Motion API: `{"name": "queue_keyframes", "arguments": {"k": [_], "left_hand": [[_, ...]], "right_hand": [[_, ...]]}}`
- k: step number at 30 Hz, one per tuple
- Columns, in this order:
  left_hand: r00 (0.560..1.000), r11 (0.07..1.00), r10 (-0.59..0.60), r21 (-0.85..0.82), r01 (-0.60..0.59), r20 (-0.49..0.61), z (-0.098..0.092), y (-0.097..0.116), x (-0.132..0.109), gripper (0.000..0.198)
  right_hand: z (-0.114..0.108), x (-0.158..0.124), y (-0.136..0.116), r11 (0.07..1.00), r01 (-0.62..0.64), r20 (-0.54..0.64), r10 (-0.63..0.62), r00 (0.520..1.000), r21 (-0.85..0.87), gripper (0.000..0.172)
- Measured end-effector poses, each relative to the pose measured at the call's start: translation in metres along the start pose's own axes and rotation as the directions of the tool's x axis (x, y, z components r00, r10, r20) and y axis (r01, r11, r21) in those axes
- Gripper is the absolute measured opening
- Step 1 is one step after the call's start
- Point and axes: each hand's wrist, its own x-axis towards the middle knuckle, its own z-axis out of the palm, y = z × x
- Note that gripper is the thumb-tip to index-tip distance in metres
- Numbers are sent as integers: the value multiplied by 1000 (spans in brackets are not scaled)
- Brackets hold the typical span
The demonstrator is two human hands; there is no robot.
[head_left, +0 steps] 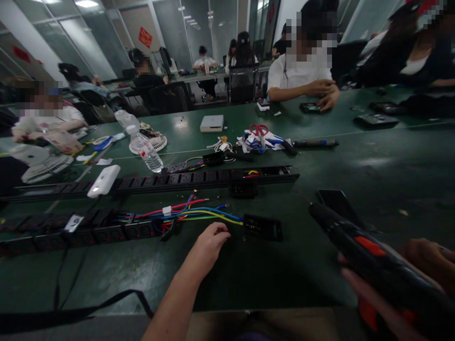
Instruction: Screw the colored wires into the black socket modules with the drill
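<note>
My left hand (212, 240) is over the green table, fingers curled together, just left of a black plug housing (262, 227); what it pinches, if anything, is too small to tell. Blue, yellow, green and red wires (199, 212) run from that side toward a black socket strip (106, 233). At the lower right, my right hand (373, 289) is wrapped round a black and red power screwdriver (359, 246), its thin bit pointing up and left. Behind lies a longer black socket strip (152, 182) with a white device (104, 181) on it.
A dark phone (337, 201) lies behind the screwdriver. Farther back are a plastic bottle (145, 150), red-handled scissors (258, 129), a grey box (212, 123) and a black rod-shaped tool (316, 143). Another person's hand (430, 260) is at the right edge. People sit across the green table (355, 161).
</note>
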Motion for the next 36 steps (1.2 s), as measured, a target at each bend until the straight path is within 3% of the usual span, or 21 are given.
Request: {"name": "queue_keyframes", "arguments": {"k": [4,6,8,10,12,15,18,23,28,36], "left_hand": [[1000,991,10,130,-14,30,1,5,4,20],[1000,993,-5,117,4,7,1,7,5,21],[997,999,-48,7,49,-58,2,7,5,21],[977,973,-160,-188,133,-141,2,5,3,15],[931,879,-317,-425,216,-182,3,2,2,8],[858,673,-489,-694,256,-158,1,0,2,15],[827,564,-545,-791,237,-141,-3,0,4,22],[821,540,-554,-810,228,-139,-4,-4,6,25],[837,520,-544,-809,274,-66,-4,-2,6,23],[821,417,-571,-867,273,-16,-8,7,10,26]], "right_hand": [[-3,-9,3,959,-41,59,25,998,279,60],[-2,-17,7,856,-85,85,48,995,511,61],[3,-26,11,615,-100,90,48,995,782,59],[13,-31,13,337,-103,110,-1,994,936,53],[25,-29,12,191,-138,156,-83,984,972,49],[37,-18,10,197,-197,230,-165,959,961,51],[44,-7,9,210,-250,296,-227,928,945,57],[50,-4,13,253,-263,327,-254,910,931,59],[51,-10,16,268,-276,345,-261,902,923,60],[52,-14,15,295,-275,350,-241,905,915,54]]}}
